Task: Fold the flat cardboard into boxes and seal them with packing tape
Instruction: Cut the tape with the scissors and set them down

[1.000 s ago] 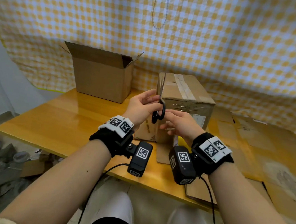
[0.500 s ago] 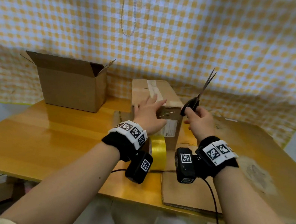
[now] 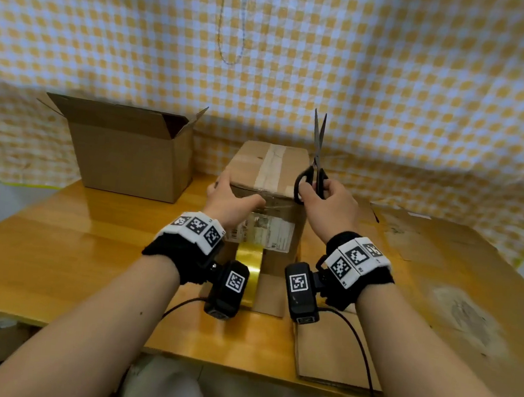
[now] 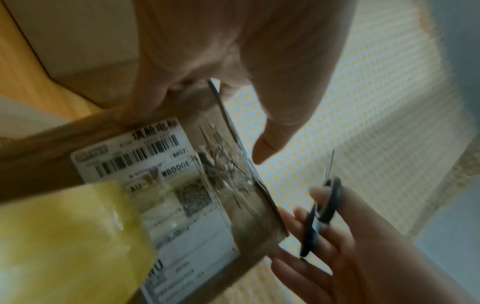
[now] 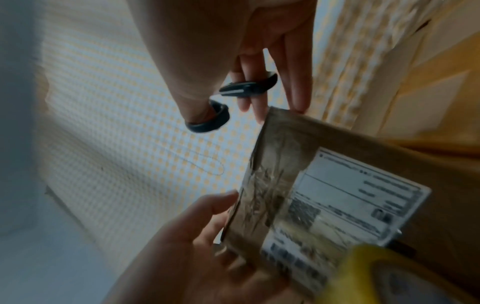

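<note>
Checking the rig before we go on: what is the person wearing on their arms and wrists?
Bare forearms, no sleeves. Each wrist has a black band topped by white blocks with black square fiducial markers. A small black camera hangs under each wrist, itself marker-tagged, with a thin black cable trailing back. No gloves.

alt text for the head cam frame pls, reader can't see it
A person's left hand rests on the front top edge of a taped cardboard box on a wooden table, while the right hand holds black scissors with blades pointing up. A yellow tape roll stands against the box's front; an open cardboard box sits behind to the left.
</note>
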